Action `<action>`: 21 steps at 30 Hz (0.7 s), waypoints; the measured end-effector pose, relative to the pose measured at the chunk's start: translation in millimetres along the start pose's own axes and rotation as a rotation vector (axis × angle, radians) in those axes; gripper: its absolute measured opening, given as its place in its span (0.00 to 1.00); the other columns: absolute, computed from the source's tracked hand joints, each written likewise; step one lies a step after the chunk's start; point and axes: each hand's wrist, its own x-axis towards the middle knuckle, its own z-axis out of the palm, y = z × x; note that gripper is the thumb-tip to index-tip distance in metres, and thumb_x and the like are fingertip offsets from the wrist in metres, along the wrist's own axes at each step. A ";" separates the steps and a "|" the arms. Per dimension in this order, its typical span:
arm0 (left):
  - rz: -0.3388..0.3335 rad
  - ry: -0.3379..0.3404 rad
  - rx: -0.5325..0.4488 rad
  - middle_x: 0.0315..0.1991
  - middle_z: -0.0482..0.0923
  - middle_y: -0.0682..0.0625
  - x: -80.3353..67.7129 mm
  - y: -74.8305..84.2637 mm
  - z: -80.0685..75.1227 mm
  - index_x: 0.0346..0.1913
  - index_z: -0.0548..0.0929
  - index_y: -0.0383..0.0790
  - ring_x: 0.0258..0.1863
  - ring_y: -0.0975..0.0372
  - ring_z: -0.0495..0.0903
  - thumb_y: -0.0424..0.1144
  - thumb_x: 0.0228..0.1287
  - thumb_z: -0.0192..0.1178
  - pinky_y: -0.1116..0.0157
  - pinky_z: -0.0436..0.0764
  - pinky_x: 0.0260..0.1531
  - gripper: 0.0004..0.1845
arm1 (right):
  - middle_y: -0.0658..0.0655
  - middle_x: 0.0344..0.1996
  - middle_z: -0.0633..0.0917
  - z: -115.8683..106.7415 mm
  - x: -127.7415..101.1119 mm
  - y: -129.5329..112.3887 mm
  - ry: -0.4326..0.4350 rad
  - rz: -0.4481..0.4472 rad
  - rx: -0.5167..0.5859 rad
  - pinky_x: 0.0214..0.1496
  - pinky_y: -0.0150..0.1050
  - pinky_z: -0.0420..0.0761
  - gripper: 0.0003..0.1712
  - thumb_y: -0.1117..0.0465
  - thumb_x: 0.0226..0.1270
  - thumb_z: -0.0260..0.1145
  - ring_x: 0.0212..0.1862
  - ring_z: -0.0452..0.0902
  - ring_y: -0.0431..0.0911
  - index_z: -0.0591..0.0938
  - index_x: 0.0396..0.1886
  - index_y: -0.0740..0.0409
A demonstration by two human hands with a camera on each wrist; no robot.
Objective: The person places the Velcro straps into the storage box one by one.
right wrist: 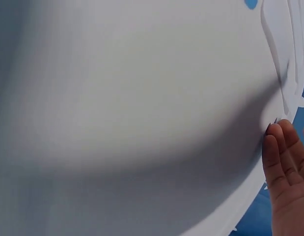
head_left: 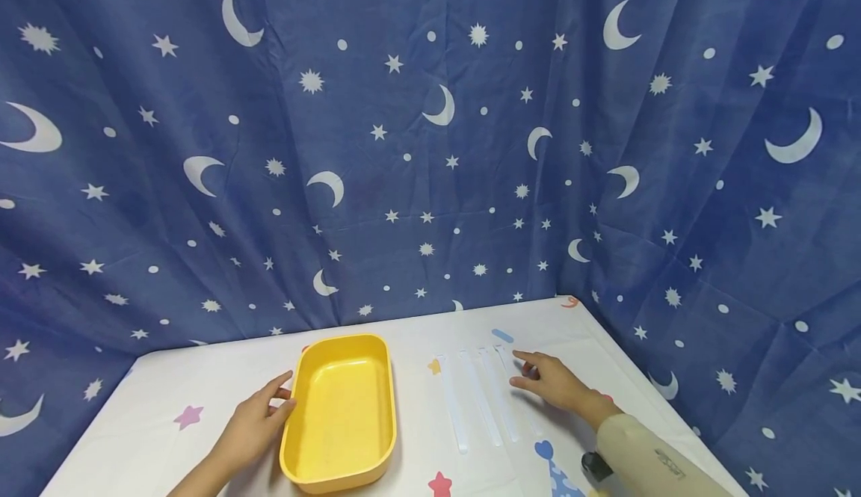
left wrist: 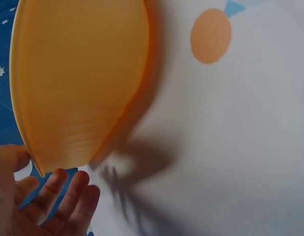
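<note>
The left hand [head_left: 252, 426] is at the near-left side of a yellow rectangular plastic tray [head_left: 339, 422] with rounded corners. Its thumb and fingers are spread and relaxed rather than clenched, with the thumb at the rim and the other fingertips alongside the outer wall; how firmly they press cannot be told. The tray stands upright, just to the right of these fingers, its long sides running away from the body.

The right hand [head_left: 554, 385] is released and grasps nothing, its fingers loosely extended, the thumb apart from the index finger. Four narrow, translucent white strips [head_left: 452, 403] lie side by side to the left of these fingers, running roughly away from the body. The top of the rightmost one is just beside the index fingertip; whether they touch is unclear. In the right wrist view the strips run beyond the fingertips at the picture's edge.

Both hands are over a white tablecloth [head_left: 403, 474] with coloured prints. A pink star [head_left: 189, 417] lies to the left of the left fingers, and a blue heart [head_left: 544, 449] nearer the body than the right fingers. Behind the right fingers is a beige sleeve [head_left: 652, 456]. Well beyond both hands hangs a blue curtain [head_left: 377, 183] patterned with white moons and stars.
</note>
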 end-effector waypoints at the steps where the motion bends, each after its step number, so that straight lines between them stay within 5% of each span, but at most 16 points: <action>1: -0.018 0.003 -0.018 0.52 0.81 0.40 -0.3 1.1 -0.1 0.71 0.66 0.35 0.30 0.61 0.83 0.42 0.71 0.58 0.67 0.80 0.27 0.29 | 0.52 0.36 0.81 0.9 0.3 0.0 0.010 0.007 0.008 0.40 0.36 0.77 0.36 0.48 0.63 0.70 0.36 0.73 0.40 0.75 0.64 0.66; 5: -0.098 0.007 -0.100 0.48 0.82 0.41 -0.8 3.6 -0.6 0.68 0.69 0.34 0.21 0.61 0.79 0.42 0.70 0.59 0.67 0.79 0.19 0.28 | 0.49 0.32 0.80 5.5 1.7 1.9 0.052 0.045 0.042 0.42 0.36 0.77 0.31 0.55 0.61 0.72 0.35 0.74 0.40 0.78 0.59 0.69; 12: -0.196 -0.025 -0.236 0.43 0.82 0.41 2.7 2.7 -0.2 0.71 0.64 0.33 0.31 0.60 0.82 0.43 0.69 0.59 0.62 0.85 0.24 0.32 | 0.48 0.28 0.79 10.2 4.2 3.5 0.089 0.102 0.069 0.41 0.37 0.77 0.29 0.61 0.56 0.75 0.34 0.73 0.41 0.80 0.56 0.71; 21: -0.276 -0.037 -0.313 0.43 0.81 0.41 5.0 2.7 1.0 0.69 0.66 0.31 0.32 0.61 0.82 0.44 0.69 0.58 0.61 0.86 0.27 0.31 | 0.49 0.26 0.76 11.5 5.4 -0.5 0.096 0.142 0.078 0.40 0.36 0.74 0.32 0.61 0.53 0.76 0.32 0.71 0.42 0.79 0.57 0.73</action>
